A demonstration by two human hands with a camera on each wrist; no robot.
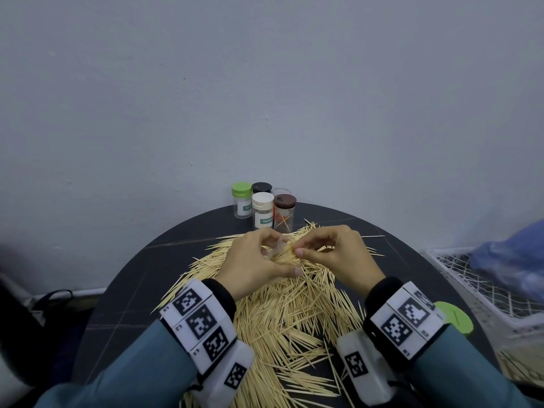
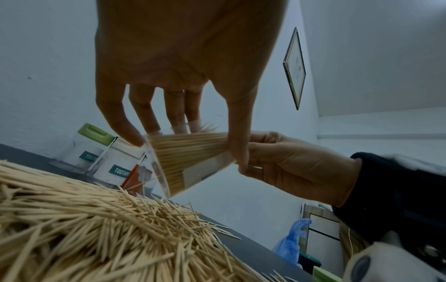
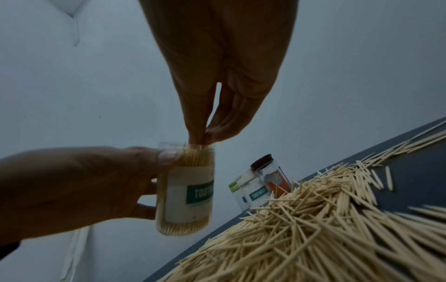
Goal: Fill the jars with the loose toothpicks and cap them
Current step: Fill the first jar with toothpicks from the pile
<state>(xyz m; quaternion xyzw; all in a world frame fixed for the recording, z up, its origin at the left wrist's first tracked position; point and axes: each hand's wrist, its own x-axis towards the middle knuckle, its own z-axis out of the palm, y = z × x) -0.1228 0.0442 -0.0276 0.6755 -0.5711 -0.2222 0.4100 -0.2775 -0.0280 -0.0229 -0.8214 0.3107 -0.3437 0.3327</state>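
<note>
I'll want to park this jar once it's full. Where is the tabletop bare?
Bare table lies left of the toothpick pile, and in a strip between the pile and the green lid. The back is crowded by capped jars.

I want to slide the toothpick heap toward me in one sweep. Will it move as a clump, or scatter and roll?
The toothpick heap would probably scatter: the sticks lie loose and crisscrossed, nothing binding them. Being thin and round, strays likely roll on the smooth dark table. Some already lie apart near its edge, so a few may fall.
</note>
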